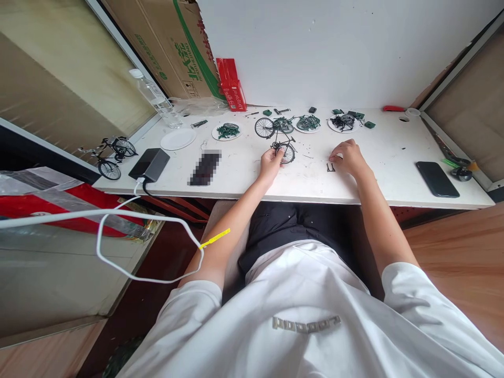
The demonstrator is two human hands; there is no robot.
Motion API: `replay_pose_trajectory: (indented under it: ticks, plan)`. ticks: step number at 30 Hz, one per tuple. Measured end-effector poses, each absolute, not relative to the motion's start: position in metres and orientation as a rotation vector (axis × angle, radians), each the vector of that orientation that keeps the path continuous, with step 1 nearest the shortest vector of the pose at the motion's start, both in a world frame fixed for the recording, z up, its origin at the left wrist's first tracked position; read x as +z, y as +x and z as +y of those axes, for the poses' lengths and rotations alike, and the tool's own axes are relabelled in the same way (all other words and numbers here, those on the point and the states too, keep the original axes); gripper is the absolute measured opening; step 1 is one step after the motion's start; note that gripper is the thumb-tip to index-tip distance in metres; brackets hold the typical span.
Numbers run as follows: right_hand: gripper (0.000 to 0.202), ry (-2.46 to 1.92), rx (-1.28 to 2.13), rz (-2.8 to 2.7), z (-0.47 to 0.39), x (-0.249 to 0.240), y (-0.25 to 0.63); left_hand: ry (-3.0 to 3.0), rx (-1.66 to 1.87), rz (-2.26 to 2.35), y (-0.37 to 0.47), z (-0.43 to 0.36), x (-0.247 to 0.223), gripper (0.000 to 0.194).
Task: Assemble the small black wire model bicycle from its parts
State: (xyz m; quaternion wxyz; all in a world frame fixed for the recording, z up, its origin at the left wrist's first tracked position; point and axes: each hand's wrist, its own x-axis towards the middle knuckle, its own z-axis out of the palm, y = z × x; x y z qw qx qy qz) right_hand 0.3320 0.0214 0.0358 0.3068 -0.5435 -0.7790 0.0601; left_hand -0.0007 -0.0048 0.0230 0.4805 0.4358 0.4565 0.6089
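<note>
Left hand (271, 161) pinches model bicycle (290, 153) toward table's (244, 184) front edge; likely light, fragile: grip frame (281, 143). Right hand (349, 157): grasp unclear.

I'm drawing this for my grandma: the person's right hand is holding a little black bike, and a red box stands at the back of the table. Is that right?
Not quite: the left hand holds the little black bike, as the head view shows. The red box does stand at the back of the table.

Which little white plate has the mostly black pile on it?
The rightmost plate, beyond the right hand: its pile looks mostly black, while the two other piles on plates show plenty of green.
</note>
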Motion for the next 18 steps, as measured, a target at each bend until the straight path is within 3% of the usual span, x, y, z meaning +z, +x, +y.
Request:
replay_pose_trajectory:
  ticks: [13, 18]
  plan:
    - [0.026, -1.373, 0.062, -1.996, 0.004, 0.045, 0.291, 1.067, 1.459, 1.101, 0.0, -0.007, 0.024, 0.049]
    - [0.031, -1.262, 0.385, -1.923, -0.012, 0.05, 0.251, 1.078, 1.47, 1.04, -0.002, -0.007, 0.021, 0.055]
